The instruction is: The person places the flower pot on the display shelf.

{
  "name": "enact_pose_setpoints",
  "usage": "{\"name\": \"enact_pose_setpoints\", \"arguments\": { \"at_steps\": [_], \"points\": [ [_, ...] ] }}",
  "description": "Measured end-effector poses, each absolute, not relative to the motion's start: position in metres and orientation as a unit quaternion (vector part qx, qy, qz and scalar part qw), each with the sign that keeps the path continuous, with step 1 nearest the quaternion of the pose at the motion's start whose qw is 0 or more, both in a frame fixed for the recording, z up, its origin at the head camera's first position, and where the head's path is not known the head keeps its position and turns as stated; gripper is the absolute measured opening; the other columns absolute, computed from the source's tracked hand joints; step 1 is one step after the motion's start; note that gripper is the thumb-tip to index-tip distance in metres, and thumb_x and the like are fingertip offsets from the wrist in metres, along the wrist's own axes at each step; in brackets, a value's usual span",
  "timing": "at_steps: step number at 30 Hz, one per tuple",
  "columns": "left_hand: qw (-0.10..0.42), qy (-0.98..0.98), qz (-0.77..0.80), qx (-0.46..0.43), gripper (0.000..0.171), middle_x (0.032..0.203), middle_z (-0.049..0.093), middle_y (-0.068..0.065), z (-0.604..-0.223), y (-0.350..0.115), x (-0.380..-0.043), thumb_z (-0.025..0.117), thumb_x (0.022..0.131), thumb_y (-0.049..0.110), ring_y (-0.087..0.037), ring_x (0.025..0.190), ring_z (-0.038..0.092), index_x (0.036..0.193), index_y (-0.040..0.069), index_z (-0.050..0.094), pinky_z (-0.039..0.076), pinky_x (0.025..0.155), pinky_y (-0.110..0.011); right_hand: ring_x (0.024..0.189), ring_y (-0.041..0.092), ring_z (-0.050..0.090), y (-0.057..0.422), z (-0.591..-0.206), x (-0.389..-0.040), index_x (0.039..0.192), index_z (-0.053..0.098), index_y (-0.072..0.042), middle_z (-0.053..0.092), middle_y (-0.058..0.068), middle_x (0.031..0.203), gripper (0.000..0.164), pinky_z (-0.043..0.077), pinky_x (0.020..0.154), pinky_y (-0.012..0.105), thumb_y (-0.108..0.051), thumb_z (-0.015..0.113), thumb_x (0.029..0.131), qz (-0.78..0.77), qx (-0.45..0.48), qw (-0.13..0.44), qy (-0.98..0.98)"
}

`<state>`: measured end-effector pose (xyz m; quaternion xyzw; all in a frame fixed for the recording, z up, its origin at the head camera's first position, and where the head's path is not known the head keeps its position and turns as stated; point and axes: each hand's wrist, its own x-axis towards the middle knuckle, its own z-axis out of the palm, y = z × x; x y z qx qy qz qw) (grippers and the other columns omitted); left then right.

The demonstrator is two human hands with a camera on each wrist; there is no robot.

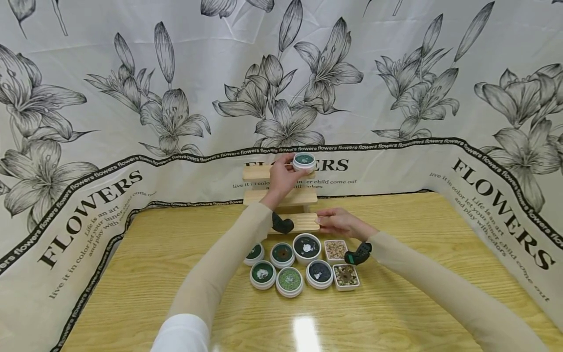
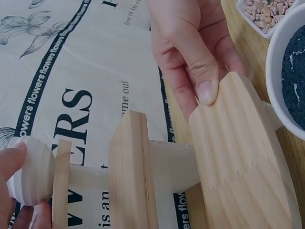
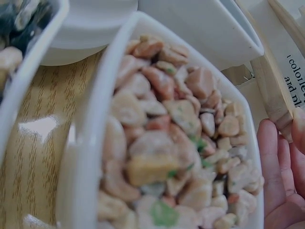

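Observation:
My left hand [image 1: 281, 178] holds a small round white pot [image 1: 304, 162] with a dark green top at the right end of the top shelf of a wooden three-tier stand [image 1: 286, 197]. In the left wrist view, fingers curl about the white pot [image 2: 35, 169], right beside the top board [image 2: 62, 181]. With thumb on top and fingers beneath, my right hand [image 1: 340, 223] pinches the right end of the lowest board [image 2: 243, 143]. Close by the right hand in the right wrist view is a square white pot of pinkish pebbles [image 3: 162, 138].
In front of the stand, several round white pots, including a larger dark-filled one [image 1: 306, 247] and a speckled green one [image 1: 289, 280], sit close together. Two square pebble pots [image 1: 346, 276] stand at their right. A flower-printed cloth [image 1: 184, 176] hangs behind the wooden table [image 1: 422, 230].

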<state>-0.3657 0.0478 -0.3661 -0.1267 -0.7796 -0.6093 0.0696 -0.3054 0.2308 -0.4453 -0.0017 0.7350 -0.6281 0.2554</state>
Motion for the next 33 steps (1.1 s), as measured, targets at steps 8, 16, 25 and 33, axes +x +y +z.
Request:
{"name": "enact_pose_setpoints", "arguments": {
  "at_steps": [8, 16, 25, 33],
  "points": [
    [0.07, -0.778, -0.615, -0.107, 0.064, 0.131, 0.055, -0.014, -0.364, 0.045, -0.36, 0.076, 0.08, 0.01, -0.026, 0.114, 0.06, 0.138, 0.003, 0.048, 0.054, 0.093, -0.027, 0.083, 0.001, 0.062, 0.23, -0.446, -0.305, 0.147, 0.021, 0.012, 0.043, 0.03, 0.138, 0.057, 0.056, 0.081, 0.018, -0.007, 0.047, 0.099, -0.626, -0.003, 0.255, 0.737],
    [0.072, -0.791, -0.597, -0.113, 0.067, 0.134, 0.054, -0.014, -0.36, 0.038, -0.352, 0.076, 0.081, 0.014, -0.027, 0.123, 0.053, 0.14, 0.004, 0.046, 0.049, 0.101, -0.031, 0.085, 0.002, 0.061, 0.231, -0.448, -0.305, 0.147, 0.018, 0.014, 0.039, 0.032, 0.14, 0.058, 0.055, 0.084, 0.019, -0.007, 0.046, 0.1, -0.633, -0.013, 0.255, 0.731],
    [0.069, -0.788, -0.599, -0.125, 0.067, 0.137, 0.053, -0.013, -0.357, 0.032, -0.339, 0.076, 0.081, 0.013, -0.027, 0.123, 0.052, 0.14, 0.004, 0.046, 0.049, 0.101, -0.031, 0.084, 0.002, 0.061, 0.231, -0.447, -0.306, 0.147, 0.02, 0.012, 0.051, 0.015, 0.122, 0.058, 0.056, 0.084, 0.019, -0.008, 0.047, 0.099, -0.629, -0.006, 0.253, 0.735],
    [0.07, -0.775, -0.611, -0.15, 0.069, 0.14, 0.051, -0.015, -0.356, 0.021, -0.33, 0.078, 0.08, 0.016, -0.031, 0.125, 0.05, 0.14, 0.003, 0.046, 0.048, 0.102, -0.035, 0.084, 0.002, 0.061, 0.231, -0.448, -0.307, 0.147, 0.019, 0.013, 0.048, 0.017, 0.127, 0.059, 0.055, 0.084, 0.018, -0.008, 0.047, 0.1, -0.632, -0.008, 0.254, 0.732]
  ]
}}
